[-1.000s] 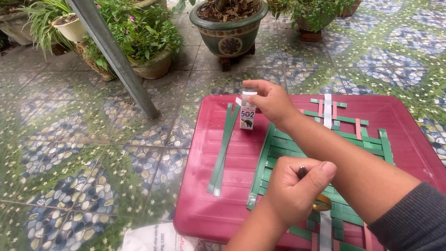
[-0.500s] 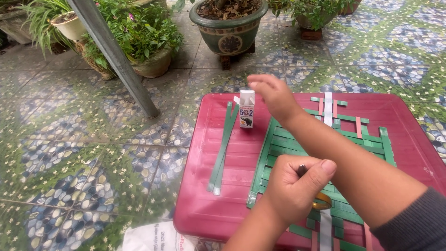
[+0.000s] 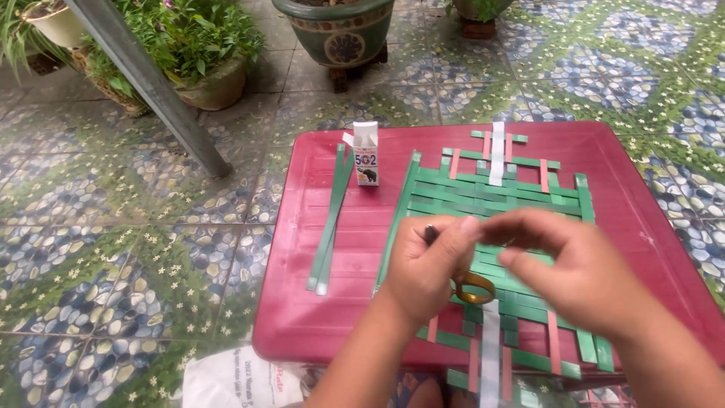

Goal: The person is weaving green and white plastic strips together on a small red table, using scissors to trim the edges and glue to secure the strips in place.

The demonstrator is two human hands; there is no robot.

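My left hand (image 3: 424,273) is closed around a small tube with a dark tip (image 3: 430,233) that pokes out above the fist. My right hand (image 3: 568,266) has its fingertips pinched against the left thumb; whether it grips anything is hidden. Both hands hover over a woven mat (image 3: 498,198) of green, pink and white strips lying on a red plastic tabletop (image 3: 355,317). A yellow scissor handle (image 3: 474,288) shows under the hands. A small white box (image 3: 366,154) stands upright at the far left of the tabletop, apart from both hands.
Two loose green strips (image 3: 331,219) lie left of the mat. A grey metal post (image 3: 151,87) slants across the patterned tile floor (image 3: 121,257). Potted plants (image 3: 198,53) and a large glazed pot (image 3: 336,32) stand beyond. A white plastic bag (image 3: 242,381) lies by the near edge.
My right hand let go of the white box, which now stands alone, and drew back to meet the left hand over the mat. The left hand stayed put.
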